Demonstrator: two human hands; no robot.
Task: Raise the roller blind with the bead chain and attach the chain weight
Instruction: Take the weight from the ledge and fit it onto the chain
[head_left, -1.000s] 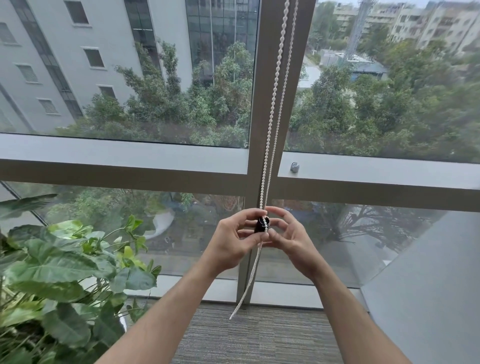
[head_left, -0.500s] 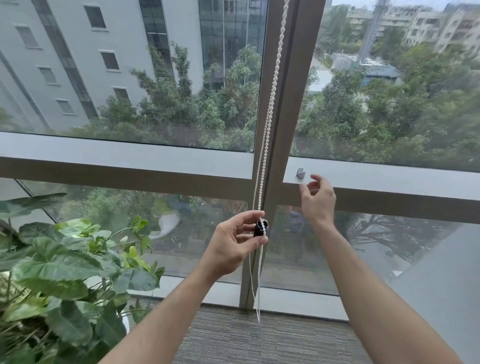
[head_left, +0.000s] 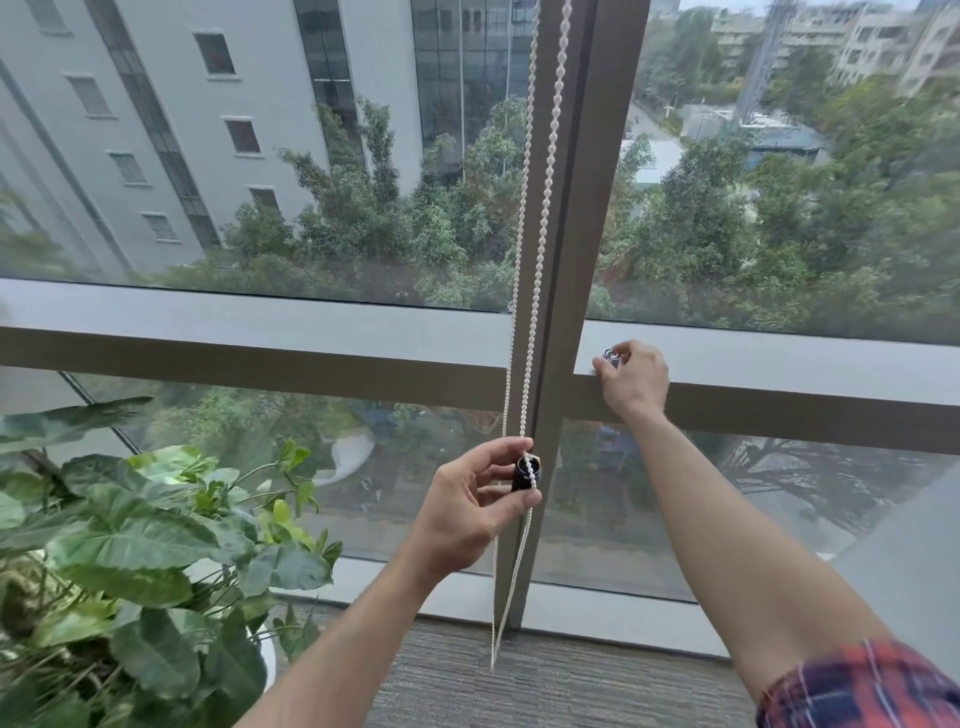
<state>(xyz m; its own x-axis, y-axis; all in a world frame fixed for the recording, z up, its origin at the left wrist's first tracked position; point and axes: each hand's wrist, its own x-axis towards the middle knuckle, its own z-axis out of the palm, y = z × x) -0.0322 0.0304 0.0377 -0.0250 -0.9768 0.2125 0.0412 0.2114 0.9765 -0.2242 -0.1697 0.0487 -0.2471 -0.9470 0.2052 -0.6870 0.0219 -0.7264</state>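
A white bead chain (head_left: 540, 218) hangs in two strands in front of the brown window mullion (head_left: 587, 208) and loops down to the floor. My left hand (head_left: 470, 512) pinches a small black chain weight (head_left: 525, 474) with the chain running over it, just left of the mullion. My right hand (head_left: 635, 375) is up on the grey window ledge (head_left: 779, 358), fingers curled round a small silver metal piece (head_left: 611, 356). The roller blind itself is out of view above.
A large leafy potted plant (head_left: 135, 561) fills the lower left, close to my left forearm. Grey carpet (head_left: 545, 686) lies below the window. A grey slanted wall (head_left: 914, 566) closes the right side. Buildings and trees show through the glass.
My right hand left the black weight, rose to the ledge and closed on the small silver piece. My left hand kept hold of the weight and chain.
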